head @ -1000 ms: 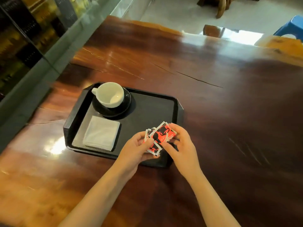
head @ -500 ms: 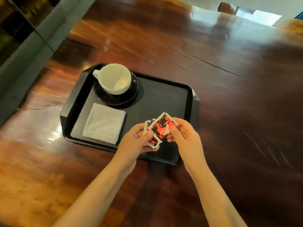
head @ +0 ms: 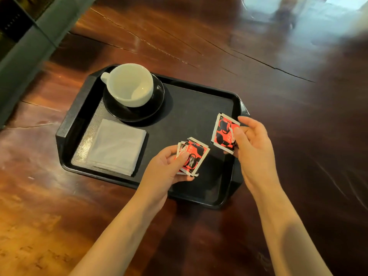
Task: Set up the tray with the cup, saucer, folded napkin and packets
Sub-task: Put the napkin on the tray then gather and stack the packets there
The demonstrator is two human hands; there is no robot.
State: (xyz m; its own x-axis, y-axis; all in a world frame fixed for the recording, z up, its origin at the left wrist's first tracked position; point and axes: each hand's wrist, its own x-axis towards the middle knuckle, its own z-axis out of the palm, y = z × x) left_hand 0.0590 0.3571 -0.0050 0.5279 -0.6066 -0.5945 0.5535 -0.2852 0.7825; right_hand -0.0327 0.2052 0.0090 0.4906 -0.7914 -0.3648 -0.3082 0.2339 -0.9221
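One packet (head: 223,132) in right hand (head: 254,148) — near tray's (head: 65,136) right rim.

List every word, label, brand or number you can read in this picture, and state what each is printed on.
On the single packet in the right hand: white lettering, too blurred to read.
On the packet stack in the left hand: white lettering on the top packet, too blurred to read.
On the cup, saucer, napkin and tray: no print visible.
Nothing can be quoted.
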